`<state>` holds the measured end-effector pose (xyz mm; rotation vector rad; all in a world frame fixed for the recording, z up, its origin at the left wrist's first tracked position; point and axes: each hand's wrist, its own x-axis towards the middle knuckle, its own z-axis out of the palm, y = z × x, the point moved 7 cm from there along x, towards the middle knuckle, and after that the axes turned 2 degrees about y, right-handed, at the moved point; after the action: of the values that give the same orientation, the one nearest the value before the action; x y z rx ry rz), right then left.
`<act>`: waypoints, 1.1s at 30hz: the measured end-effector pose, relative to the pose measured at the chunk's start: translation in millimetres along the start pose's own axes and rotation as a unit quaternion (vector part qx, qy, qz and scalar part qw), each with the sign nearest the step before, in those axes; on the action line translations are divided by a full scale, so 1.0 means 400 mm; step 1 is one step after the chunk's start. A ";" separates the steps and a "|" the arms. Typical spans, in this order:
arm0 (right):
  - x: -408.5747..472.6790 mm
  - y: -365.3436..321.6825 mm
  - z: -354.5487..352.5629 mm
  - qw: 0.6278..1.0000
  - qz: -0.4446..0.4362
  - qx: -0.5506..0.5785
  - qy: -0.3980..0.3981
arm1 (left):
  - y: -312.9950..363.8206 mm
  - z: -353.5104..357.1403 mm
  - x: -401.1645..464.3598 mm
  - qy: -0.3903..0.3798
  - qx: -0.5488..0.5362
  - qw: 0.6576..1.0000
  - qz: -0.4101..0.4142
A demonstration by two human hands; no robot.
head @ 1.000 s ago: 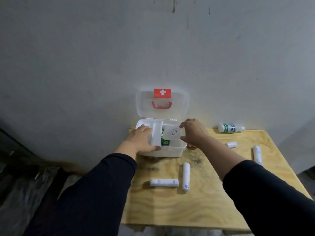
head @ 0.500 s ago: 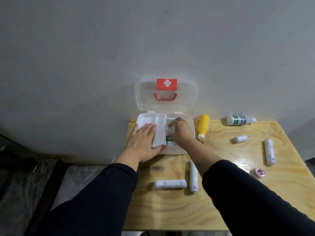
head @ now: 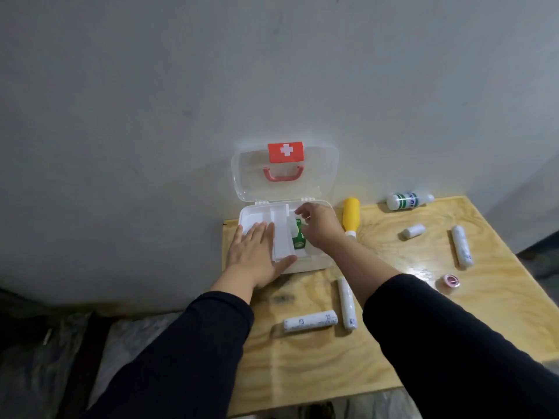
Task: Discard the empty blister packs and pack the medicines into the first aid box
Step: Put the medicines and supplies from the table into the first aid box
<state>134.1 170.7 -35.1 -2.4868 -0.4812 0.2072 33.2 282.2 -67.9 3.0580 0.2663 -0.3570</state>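
Note:
A white first aid box [head: 317, 261] stands open at the back left of the wooden table, its clear lid [head: 320, 182] with a red cross leaning on the wall. My left hand [head: 257, 255] lies flat, fingers spread, on the white inner tray [head: 281, 234] over the box's left side. My right hand [head: 320, 228] reaches into the right half, fingers curled above a green and white packet [head: 298, 238]. Whether the fingers grip anything is hidden.
On the table [head: 393, 343] lie a yellow bottle [head: 350, 217], a white bottle with green stripes [head: 406, 201], a small white vial [head: 413, 231], three white rolls [head: 310, 321] [head: 347, 302] [head: 462, 250] and a pink tape roll [head: 449, 281]. The table's left edge drops to a dark floor.
My right hand has gone from the box's right rim into its right half. My left hand has flattened on the tray. The view has shifted, which shows more of the table's right side.

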 end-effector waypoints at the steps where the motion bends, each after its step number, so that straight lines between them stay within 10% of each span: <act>1: -0.007 0.001 -0.025 1.000 -0.010 0.003 0.018 | 0.000 0.000 0.001 -0.001 -0.001 1.000 0.001; 22: -0.061 0.329 -0.011 0.928 0.277 0.131 0.209 | -0.008 0.027 0.007 0.054 -0.004 0.998 -0.013; 33: -0.048 0.226 -0.242 0.951 0.132 0.018 0.280 | -0.004 0.020 0.002 0.047 -0.011 0.999 -0.008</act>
<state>167.4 43.9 -8.1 -2.4198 0.0935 -0.3792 32.0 283.3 -76.1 3.0560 0.2975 -0.2101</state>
